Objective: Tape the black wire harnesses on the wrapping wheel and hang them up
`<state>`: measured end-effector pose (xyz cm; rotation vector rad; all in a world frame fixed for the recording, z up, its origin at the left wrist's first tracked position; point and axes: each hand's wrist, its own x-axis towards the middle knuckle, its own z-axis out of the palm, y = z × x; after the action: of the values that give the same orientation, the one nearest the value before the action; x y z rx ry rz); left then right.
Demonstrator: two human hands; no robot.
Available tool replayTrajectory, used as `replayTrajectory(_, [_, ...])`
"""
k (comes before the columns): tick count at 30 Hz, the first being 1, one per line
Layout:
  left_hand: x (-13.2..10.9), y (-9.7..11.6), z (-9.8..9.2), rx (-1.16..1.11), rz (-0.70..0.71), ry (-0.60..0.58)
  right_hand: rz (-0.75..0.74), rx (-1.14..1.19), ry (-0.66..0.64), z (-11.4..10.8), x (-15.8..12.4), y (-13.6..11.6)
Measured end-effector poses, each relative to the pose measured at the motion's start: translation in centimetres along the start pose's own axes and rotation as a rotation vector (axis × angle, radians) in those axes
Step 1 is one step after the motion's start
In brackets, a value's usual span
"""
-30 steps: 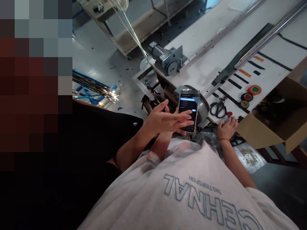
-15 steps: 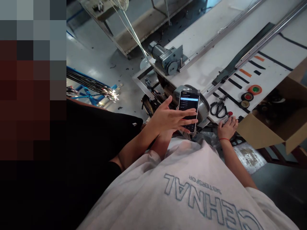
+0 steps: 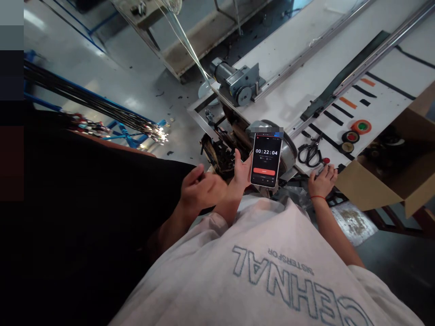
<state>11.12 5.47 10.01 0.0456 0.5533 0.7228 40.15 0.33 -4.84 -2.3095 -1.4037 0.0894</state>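
A smartphone (image 3: 265, 158) rests in my left hand (image 3: 242, 173), its lit screen facing up and reading 00:22:04 above a red bar. The thumb stands out to the side; the phone hides most of the other fingers. My right hand (image 3: 322, 182), with a red string at the wrist, lies on the edge of the white table (image 3: 288, 108). Its fingers are stretched out beside a small red knob (image 3: 326, 160) and black-handled scissors (image 3: 310, 155). Just left of my left hand is a co-worker's hand (image 3: 203, 189), blurred, fingers curled in.
Tape rolls (image 3: 360, 127) and black and orange strips (image 3: 348, 103) lie on the table. An open cardboard box (image 3: 377, 183) stands at the right. A motor (image 3: 234, 81) sits at the table's far left corner. Cables (image 3: 112, 108) hang on a blue rack. The co-worker's black shirt fills the left.
The co-worker's hand has drawn back left from over the phone, and its fingers have curled. The phone's screen has switched from a list to a timer. My hands stay in place.
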Motion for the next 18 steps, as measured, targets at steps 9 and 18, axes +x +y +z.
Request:
replayTrajectory(9, [1.1, -0.2, 0.6, -0.115, 0.196, 0.102, -0.011, -0.017, 0.009, 0.2, 0.0, 0.2])
replayTrajectory(18, [-9.3, 3.0, -0.1, 0.01, 0.006, -0.017, -0.026, -0.017, 0.017, 0.5, 0.1, 0.5])
